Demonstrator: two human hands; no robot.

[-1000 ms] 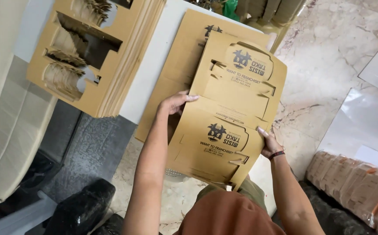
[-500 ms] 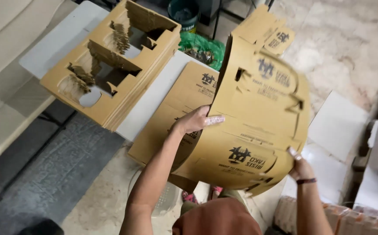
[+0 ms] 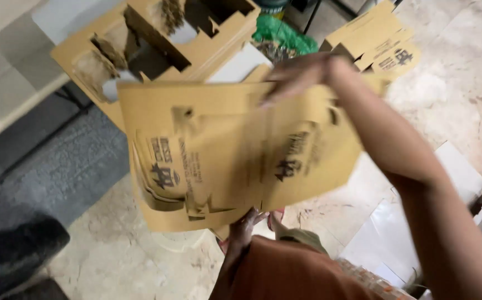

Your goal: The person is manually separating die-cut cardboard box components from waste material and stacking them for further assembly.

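The flat cardboard sheet sits between the hands, the right hand on its top edge and the left hand under its bottom edge. Behind the sheet, left of the right hand, a stack of cut cardboard lies on the bench. More folded cardboard lies just right of the right hand.

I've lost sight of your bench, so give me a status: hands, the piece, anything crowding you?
Right hand grips top edge of flat cardboard box blank. Left hand holds its bottom edge. Stack of die-cut blanks close behind on the table.
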